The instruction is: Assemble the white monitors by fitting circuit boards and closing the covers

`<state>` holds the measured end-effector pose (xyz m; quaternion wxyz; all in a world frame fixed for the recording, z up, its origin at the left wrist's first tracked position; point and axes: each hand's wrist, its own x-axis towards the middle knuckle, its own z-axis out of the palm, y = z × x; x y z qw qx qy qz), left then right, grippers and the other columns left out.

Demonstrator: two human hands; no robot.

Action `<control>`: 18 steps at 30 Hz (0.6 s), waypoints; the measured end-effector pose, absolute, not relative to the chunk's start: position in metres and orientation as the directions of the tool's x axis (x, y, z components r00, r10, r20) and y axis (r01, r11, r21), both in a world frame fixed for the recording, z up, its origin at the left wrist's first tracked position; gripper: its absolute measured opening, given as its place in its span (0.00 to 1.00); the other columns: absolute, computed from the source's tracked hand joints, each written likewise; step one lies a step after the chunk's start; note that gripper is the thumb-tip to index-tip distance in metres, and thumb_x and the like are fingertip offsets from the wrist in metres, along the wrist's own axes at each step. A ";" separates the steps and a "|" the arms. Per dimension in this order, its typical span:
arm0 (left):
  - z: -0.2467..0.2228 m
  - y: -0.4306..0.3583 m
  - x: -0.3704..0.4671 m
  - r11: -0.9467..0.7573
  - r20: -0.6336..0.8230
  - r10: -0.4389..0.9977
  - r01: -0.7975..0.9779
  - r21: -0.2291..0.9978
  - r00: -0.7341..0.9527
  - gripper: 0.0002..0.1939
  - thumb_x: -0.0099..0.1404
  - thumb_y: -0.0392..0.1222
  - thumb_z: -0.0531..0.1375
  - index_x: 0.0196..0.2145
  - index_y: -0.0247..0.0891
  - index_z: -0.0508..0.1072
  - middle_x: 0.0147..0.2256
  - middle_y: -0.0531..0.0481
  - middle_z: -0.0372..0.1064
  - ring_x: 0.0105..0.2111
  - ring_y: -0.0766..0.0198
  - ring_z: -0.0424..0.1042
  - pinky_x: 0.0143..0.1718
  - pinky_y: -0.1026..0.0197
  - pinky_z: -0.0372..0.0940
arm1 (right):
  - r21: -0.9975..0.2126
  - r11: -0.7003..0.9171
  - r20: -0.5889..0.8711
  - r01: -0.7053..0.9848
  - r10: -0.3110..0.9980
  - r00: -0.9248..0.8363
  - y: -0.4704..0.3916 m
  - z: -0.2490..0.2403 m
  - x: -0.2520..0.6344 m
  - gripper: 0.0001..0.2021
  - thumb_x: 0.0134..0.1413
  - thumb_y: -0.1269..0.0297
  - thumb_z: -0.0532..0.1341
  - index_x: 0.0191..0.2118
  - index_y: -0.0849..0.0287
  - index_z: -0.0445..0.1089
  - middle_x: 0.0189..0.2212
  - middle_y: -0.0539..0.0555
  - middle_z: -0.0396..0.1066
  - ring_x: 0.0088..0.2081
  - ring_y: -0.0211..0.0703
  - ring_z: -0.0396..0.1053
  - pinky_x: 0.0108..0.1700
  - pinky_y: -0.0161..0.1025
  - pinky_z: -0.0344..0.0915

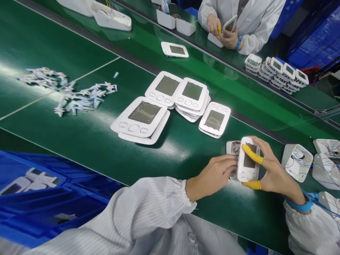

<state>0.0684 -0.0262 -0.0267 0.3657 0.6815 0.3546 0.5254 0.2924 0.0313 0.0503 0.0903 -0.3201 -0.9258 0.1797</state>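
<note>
My right hand [265,164], with yellow finger cots on two fingers and a blue strap at the wrist, grips a white front cover with a grey screen [249,156]. The cover stands tilted beside an open white housing [233,145], whose inner parts show in the gap. Reaching in from the left, my left hand [215,173] has its fingers bent together at the gap between housing and cover. Its fingertips are partly hidden, so what they pinch does not show. Left of my hands lies a pair of stacked white covers with a screen [214,120].
More screen covers [191,92] lie stacked mid-bench, near a pile of small white-and-blue pieces [85,97]. Wired housings [297,161] stand at right. A blue crate [87,198] is at lower left. Across the green belt [225,76], a co-worker's hands [223,33] hold a similar unit.
</note>
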 end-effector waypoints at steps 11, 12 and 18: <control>-0.032 -0.026 0.073 -0.496 0.477 0.859 0.073 0.865 0.185 0.14 0.72 0.27 0.53 0.37 0.34 0.78 0.40 0.42 0.79 0.37 0.60 0.80 0.38 0.60 0.80 | -0.397 0.749 0.075 0.530 0.602 -0.795 0.031 0.047 0.290 0.45 0.55 0.54 0.73 0.74 0.39 0.53 0.74 0.60 0.43 0.72 0.72 0.47 0.65 0.72 0.61; -0.030 -0.026 0.071 -0.481 0.462 0.866 0.066 0.874 0.192 0.14 0.72 0.27 0.54 0.38 0.34 0.78 0.40 0.42 0.80 0.38 0.60 0.80 0.39 0.60 0.80 | -0.402 0.748 0.080 0.528 0.603 -0.793 0.031 0.048 0.290 0.46 0.55 0.55 0.74 0.74 0.39 0.53 0.74 0.60 0.43 0.72 0.72 0.47 0.66 0.72 0.60; -0.014 -0.026 0.059 -0.365 0.366 0.931 0.025 0.930 0.004 0.12 0.73 0.34 0.60 0.51 0.38 0.80 0.53 0.41 0.78 0.47 0.58 0.81 0.44 0.60 0.79 | -0.409 0.756 0.099 0.512 0.594 -0.798 0.033 0.051 0.288 0.45 0.54 0.52 0.73 0.74 0.42 0.53 0.73 0.61 0.43 0.73 0.68 0.45 0.68 0.69 0.58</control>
